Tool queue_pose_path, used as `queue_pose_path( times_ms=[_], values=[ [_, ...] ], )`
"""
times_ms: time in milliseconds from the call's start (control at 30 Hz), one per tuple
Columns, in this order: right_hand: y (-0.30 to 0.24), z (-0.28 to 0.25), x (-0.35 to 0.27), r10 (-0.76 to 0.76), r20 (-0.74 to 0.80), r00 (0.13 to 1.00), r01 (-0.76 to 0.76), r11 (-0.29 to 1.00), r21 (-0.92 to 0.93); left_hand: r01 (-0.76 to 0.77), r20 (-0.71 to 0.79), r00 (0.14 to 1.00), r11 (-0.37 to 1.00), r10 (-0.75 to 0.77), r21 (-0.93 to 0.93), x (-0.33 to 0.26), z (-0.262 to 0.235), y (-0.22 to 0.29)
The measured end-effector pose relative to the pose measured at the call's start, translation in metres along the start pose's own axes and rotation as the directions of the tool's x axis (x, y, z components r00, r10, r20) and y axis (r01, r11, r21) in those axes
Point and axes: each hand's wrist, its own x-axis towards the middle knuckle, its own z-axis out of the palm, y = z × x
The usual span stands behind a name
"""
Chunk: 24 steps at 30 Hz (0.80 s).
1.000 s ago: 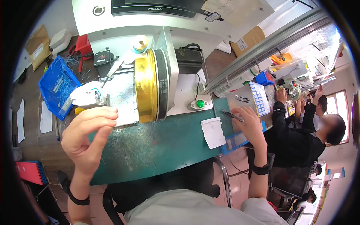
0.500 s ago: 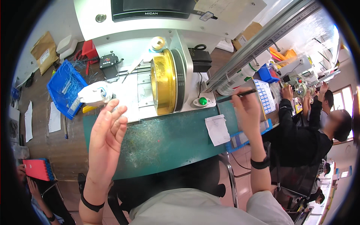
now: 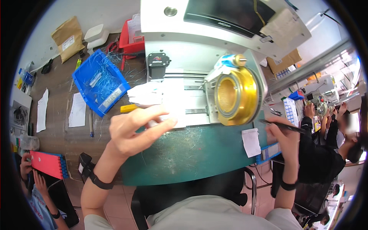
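My left hand (image 3: 134, 130) hovers over the green work surface (image 3: 191, 153) with fingers spread, its fingertips close to a white block (image 3: 153, 96) on the machine's rail. It holds nothing. My right hand (image 3: 285, 136) grips a thin dark pen-like tool (image 3: 281, 125) at the right edge of the bench, near a white paper slip (image 3: 251, 142). Between the hands stands a large gold-coloured ring (image 3: 235, 96) mounted on a grey and white machine (image 3: 214, 50).
A blue bin (image 3: 100, 82) of thin blue wires sits on the brown table at left, with a red tray (image 3: 130, 38) and papers (image 3: 78, 110) around it. A person in black (image 3: 326, 153) works at right. Another person holds a red rack (image 3: 48, 163) at lower left.
My view has swung so the gold ring now faces me. My left hand has turned and reached toward the white block. My right hand has dropped slightly, still holding the tool.
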Motion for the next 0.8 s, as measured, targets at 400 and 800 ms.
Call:
queue_pose_path(
  times_ms=[400,800],
  values=[
    [-0.143,0.143,0.032,-0.834,0.285,0.473,0.881,0.45,-0.146,0.169,-0.003,0.985,0.972,-0.172,-0.164,-0.001,-0.009,0.007],
    [-0.14,0.173,0.054,-0.717,0.238,0.655,0.755,0.634,-0.168,0.161,-0.035,0.985,0.966,-0.172,-0.202,0.0,-0.006,0.005]
  ],
)
